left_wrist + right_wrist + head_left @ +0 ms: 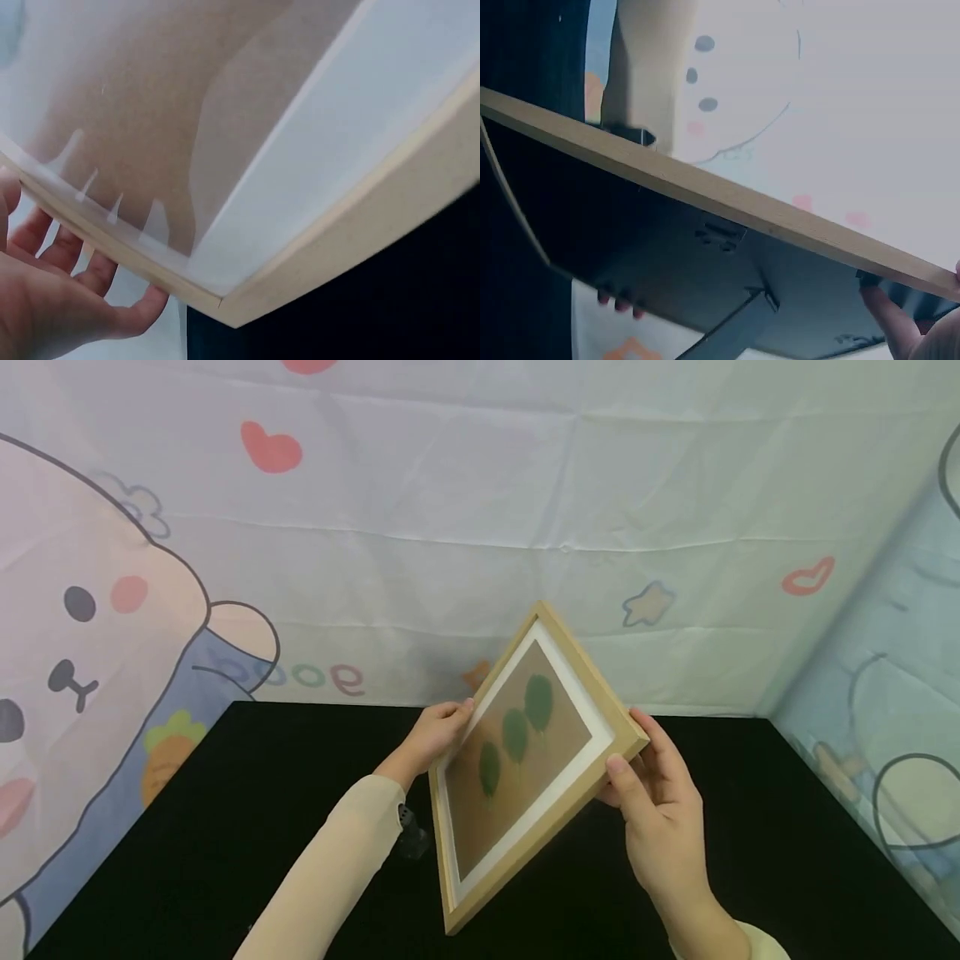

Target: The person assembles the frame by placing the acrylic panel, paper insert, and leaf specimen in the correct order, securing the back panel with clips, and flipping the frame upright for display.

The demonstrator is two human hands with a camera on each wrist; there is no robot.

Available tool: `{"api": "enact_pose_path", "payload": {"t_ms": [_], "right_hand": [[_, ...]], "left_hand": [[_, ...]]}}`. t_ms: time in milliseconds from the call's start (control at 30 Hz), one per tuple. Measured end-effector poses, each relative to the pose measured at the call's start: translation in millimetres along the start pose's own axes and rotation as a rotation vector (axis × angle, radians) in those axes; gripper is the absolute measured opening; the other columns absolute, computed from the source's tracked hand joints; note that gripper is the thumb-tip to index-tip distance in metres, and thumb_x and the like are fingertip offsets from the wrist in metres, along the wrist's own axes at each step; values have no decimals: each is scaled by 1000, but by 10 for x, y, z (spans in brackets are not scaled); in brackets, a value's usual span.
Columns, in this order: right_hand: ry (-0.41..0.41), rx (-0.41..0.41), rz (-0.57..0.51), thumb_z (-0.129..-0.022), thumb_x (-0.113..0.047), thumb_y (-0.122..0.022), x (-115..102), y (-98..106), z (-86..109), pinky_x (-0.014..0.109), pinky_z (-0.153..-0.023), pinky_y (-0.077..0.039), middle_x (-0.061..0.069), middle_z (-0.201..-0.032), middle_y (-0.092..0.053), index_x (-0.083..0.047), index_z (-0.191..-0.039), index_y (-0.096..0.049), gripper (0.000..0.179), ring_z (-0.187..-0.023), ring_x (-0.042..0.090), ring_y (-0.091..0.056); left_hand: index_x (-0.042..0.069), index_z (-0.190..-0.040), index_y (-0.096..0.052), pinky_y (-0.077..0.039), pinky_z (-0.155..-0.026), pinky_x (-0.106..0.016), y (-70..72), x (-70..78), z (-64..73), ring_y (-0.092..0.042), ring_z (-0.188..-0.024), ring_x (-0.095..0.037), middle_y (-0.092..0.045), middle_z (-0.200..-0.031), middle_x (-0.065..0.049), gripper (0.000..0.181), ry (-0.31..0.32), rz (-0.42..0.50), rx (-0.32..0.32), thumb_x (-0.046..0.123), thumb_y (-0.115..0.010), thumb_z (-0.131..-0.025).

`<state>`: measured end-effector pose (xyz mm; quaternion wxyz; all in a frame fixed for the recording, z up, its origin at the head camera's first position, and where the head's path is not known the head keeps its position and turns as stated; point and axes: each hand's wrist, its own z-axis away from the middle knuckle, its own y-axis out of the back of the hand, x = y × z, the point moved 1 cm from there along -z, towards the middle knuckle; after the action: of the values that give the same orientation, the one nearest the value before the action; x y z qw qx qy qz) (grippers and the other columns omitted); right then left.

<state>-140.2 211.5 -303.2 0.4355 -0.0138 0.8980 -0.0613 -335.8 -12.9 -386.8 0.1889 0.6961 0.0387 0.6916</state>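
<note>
A light wooden picture frame (pixel 577 668) is held tilted above the black table, its front showing three green leaf shapes inside a white mat. My left hand (pixel 435 735) grips its left edge, thumb on the front side. In the left wrist view the left hand's fingers (pixel 97 274) curl at the wooden edge, and the clear cover shows reflections. At the right corner my right hand (pixel 663 810) pinches the frame, thumb in front and fingers behind. The right wrist view shows the frame's dark backing (pixel 630 217) with a stand leg (pixel 731 330) angled out from it.
A black-covered table (pixel 315 777) lies beneath the frame. Behind it hangs a pale cloth backdrop (pixel 450 468) printed with a bear, hearts and stars, and another printed cloth (pixel 885 718) closes off the right side. A small black device (pixel 412 835) sits at the left wrist.
</note>
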Motion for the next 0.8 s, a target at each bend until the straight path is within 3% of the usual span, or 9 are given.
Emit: {"api": "enact_pose_path", "payload": {"t_ms": [133,367,633,800], "right_hand": [[-13,-45,-45,-100,3,-42,65,62,-113,26,-77,-56,8,-127,-51,-6,-147,-37,48,-107,16,-58],[-119,-72,-40,-103,-9,-42,156,166,-325,27,-77,-54,3,-128,-51,-5,-151,-28,50,-109,14,-55],[-208,-173,-71,-105,-22,-39,292,314,-590,28,-81,-50,-1,-138,-42,-6,-155,-14,58,-115,11,-50],[-223,-231,-95,-104,-26,-38,390,400,-748,29,-78,-49,-3,-134,-45,-7,-154,-18,57,-109,11,-51]], "left_hand": [[4,-123,-62,-40,-103,-48,83,-38,38,-50,-123,-31,-53,-136,-15,47,20,33,60,42,-48,-100],[5,-124,-62,-43,-98,-48,216,-82,126,-54,-113,-30,-57,-130,-15,49,66,6,138,45,-47,-100],[6,-125,-60,-47,-92,-49,347,-56,298,-56,-104,-29,-58,-122,-16,51,153,-2,163,48,-46,-99],[7,-129,-56,-44,-95,-56,412,-68,426,-54,-112,-32,-55,-126,-16,55,208,12,142,51,-45,-99]]}}
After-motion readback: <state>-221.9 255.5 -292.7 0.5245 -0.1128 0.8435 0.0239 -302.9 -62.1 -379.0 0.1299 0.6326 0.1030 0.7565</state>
